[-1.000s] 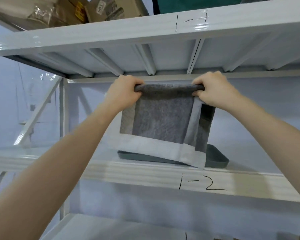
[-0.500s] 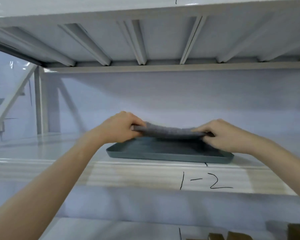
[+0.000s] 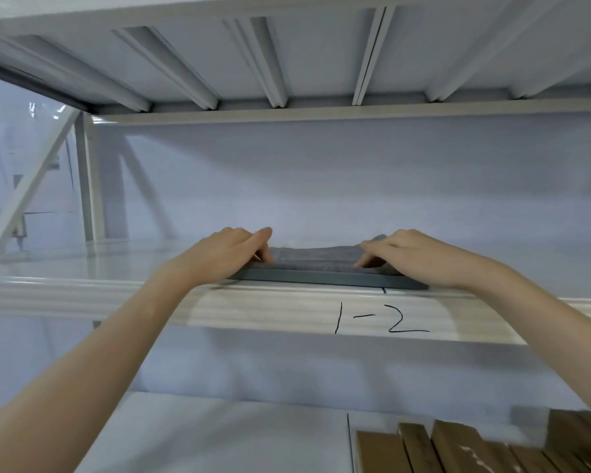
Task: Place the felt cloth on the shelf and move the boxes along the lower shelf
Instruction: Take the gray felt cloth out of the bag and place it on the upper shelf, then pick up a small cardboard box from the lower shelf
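The grey felt cloth [image 3: 316, 257] lies folded flat in a dark grey tray [image 3: 325, 278] on the white shelf marked "1-2" [image 3: 287, 310]. My left hand [image 3: 224, 256] rests at the cloth's left end, fingers curled down against it. At the cloth's right end my right hand [image 3: 411, 256] lies palm down, fingertips pressing on the cloth. Whether either hand still pinches the cloth is hidden by the fingers. Several brown cardboard boxes [image 3: 475, 445] stand side by side on the lower shelf [image 3: 219, 435] at the bottom right.
The shelf above [image 3: 287, 63] has ribs underneath and hangs low over the tray. A white upright post [image 3: 89, 179] and a diagonal brace [image 3: 31, 186] close the left side. A pale wall backs the shelves.
The cloth went from hanging upright between my hands to lying flat in the tray. Both hands came down with it and flattened. The view dropped, bringing the lower-shelf boxes into sight.
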Available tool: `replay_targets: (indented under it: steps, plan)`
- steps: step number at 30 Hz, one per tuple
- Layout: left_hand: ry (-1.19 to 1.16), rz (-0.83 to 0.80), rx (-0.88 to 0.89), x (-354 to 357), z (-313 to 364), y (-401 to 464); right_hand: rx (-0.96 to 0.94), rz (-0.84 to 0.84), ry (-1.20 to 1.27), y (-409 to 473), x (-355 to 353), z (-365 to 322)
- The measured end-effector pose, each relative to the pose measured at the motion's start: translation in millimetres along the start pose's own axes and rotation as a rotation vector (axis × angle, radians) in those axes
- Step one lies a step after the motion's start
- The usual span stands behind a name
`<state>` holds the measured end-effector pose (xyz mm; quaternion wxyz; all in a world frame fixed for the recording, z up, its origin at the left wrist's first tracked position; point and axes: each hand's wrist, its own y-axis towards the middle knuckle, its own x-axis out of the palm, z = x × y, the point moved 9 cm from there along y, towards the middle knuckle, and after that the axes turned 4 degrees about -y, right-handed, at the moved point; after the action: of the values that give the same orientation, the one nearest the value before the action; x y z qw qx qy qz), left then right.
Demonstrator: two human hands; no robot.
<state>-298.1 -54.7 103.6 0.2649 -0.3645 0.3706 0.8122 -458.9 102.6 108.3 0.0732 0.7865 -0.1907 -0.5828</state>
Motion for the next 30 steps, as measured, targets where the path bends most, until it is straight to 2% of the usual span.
replay_targets:
  steps: [2, 3, 7, 10, 12, 16, 18, 24, 30]
  plan:
    - [0.162, 0.044, 0.008, 4, 6, 4, -0.018, -0.001, -0.107, 3, 4, -4]
    - [0.201, 0.017, 0.004, 9, 8, 5, -0.021, -0.032, -0.164, 4, 9, -4]
    - [0.171, -0.25, -0.065, 34, 13, -2, 0.099, -0.221, -0.221, -4, 22, 6]
    - [0.21, -0.284, -0.064, 35, 15, -3, 0.107, -0.22, -0.248, -6, 21, 6]
    - [0.251, -0.215, -0.048, 32, 16, -3, 0.1, -0.159, -0.232, -6, 18, 5]
    - [0.284, 0.123, 0.087, 17, 35, -14, 0.012, 0.133, -0.265, -14, 4, 6]
    - [0.256, 0.206, 0.138, 16, 47, -23, -0.013, 0.224, -0.256, -25, -3, 5]
    - [0.169, 0.249, 0.247, 33, 89, -58, -0.107, 0.324, -0.24, -70, -14, -3]
    - [0.103, 0.191, 0.371, 77, 134, -85, -0.162, 0.253, -0.276, -120, -4, 3]
